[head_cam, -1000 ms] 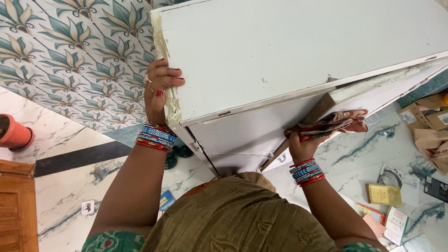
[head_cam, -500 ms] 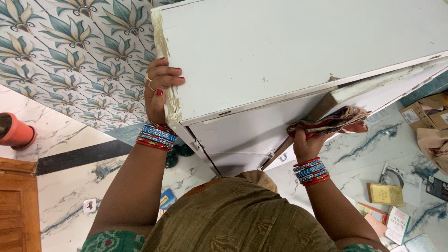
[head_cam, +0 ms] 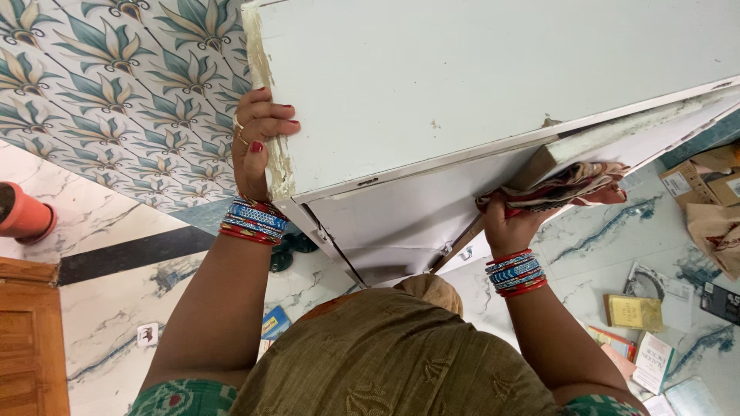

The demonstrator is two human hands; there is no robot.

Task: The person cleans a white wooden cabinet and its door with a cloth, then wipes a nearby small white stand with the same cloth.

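White cabinet corner gripped left hand; right hand presses cloth.

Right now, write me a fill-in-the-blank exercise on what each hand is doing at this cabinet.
1. The left hand grips the chipped corner of the white ____.
2. The right hand presses a patterned ____ against the cabinet's open door.
3. Both wrists wear red and blue ____.
4. Books lie scattered on the marble ____.

Missing words: cabinet; cloth; bangles; floor

Bright, even daylight; soft shadows, sharp focus, no glare
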